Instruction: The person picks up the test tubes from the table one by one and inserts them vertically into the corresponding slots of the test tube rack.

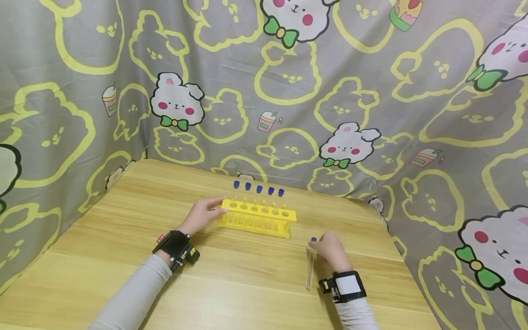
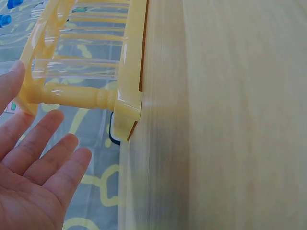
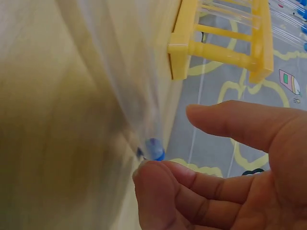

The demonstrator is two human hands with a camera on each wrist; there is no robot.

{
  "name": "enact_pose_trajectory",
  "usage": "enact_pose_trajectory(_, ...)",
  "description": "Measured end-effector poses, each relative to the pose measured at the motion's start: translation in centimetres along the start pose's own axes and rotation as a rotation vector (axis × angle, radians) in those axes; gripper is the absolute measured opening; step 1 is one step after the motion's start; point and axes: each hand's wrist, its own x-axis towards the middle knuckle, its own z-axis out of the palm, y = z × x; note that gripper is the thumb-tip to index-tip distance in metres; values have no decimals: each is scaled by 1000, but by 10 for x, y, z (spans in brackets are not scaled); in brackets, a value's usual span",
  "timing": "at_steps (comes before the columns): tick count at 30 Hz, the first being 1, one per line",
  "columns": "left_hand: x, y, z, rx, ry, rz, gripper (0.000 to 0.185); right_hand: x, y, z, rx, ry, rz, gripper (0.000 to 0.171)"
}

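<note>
A yellow test tube rack [image 1: 292, 215] stands on the wooden table. Several clear test tubes with blue caps [image 1: 259, 189] are upright in it; the hole at its right end holds none. My left hand [image 1: 203, 214] pinches the left end of the rack's top plate [image 2: 36, 48] between thumb and index finger, the others spread loosely. To the right of the rack, one more capped test tube [image 1: 309, 270] has its cap [image 3: 154, 149] pointing away from me. My right hand [image 1: 331, 250] is at that cap, index fingertip touching it, with the thumb [image 3: 230, 122] well apart.
The table [image 1: 214, 293] is bounded at the back and sides by a grey curtain [image 1: 284, 87] with cartoon prints. Both wrists carry strapped-on cameras. Wood surface stretches in front of the rack and between my forearms.
</note>
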Motion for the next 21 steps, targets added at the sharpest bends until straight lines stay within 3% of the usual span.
enact_pose_trajectory(6, 1, 0, 1, 1, 3, -5, 58, 2, 2, 7, -29, -24, 22, 39)
enact_pose_trajectory(14, 1, 0, 1, -2, 1, -11, 57, 0, 3, 11, -19, -32, 51, 21)
enact_pose_trajectory(21, 0, 0, 1, -5, 0, -19, 57, 3, 6, 13, -12, -28, 69, 21)
